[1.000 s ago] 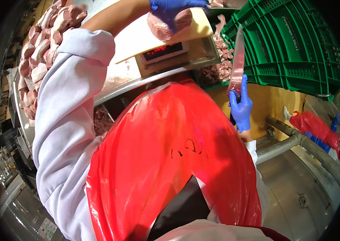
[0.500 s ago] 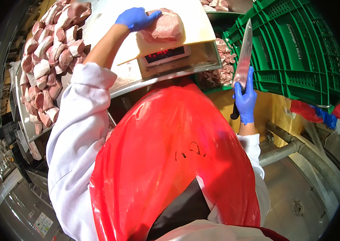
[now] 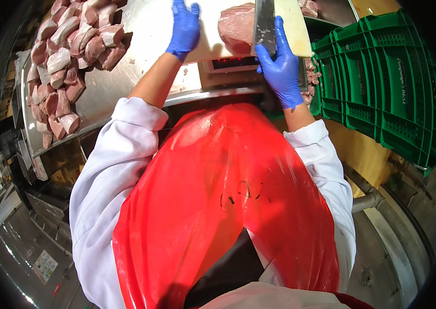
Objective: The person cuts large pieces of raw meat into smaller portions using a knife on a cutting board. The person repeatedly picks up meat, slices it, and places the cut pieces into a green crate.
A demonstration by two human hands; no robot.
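Observation:
A large pink piece of raw meat (image 3: pixel 235 31) lies on the white cutting board (image 3: pixel 299 33). To its left, my blue-gloved left hand (image 3: pixel 184 30) hovers apart from it, holding nothing, with thumb and fingers spread. My gloved right hand (image 3: pixel 283 69) grips a knife (image 3: pixel 264 28) by its dark handle, the forefinger stretched along the blade. The blade points away from me and overlaps the meat's right edge; whether it touches the meat I cannot tell. Below the board's near edge shows a scale (image 3: pixel 232 64) with a lit red display.
Several cut meat chunks (image 3: pixel 59 59) are heaped on the metal table (image 3: pixel 109 105) at left. Green plastic crates (image 3: pixel 377 77) stand at right, and small meat pieces (image 3: pixel 310 77) lie beside them. A metal pipe (image 3: pixel 367 201) runs at lower right.
My left hand has let go of the meat and moved off to its left. My right hand has brought the knife leftward from beside the crates to the meat's right edge. The view has shifted somewhat.

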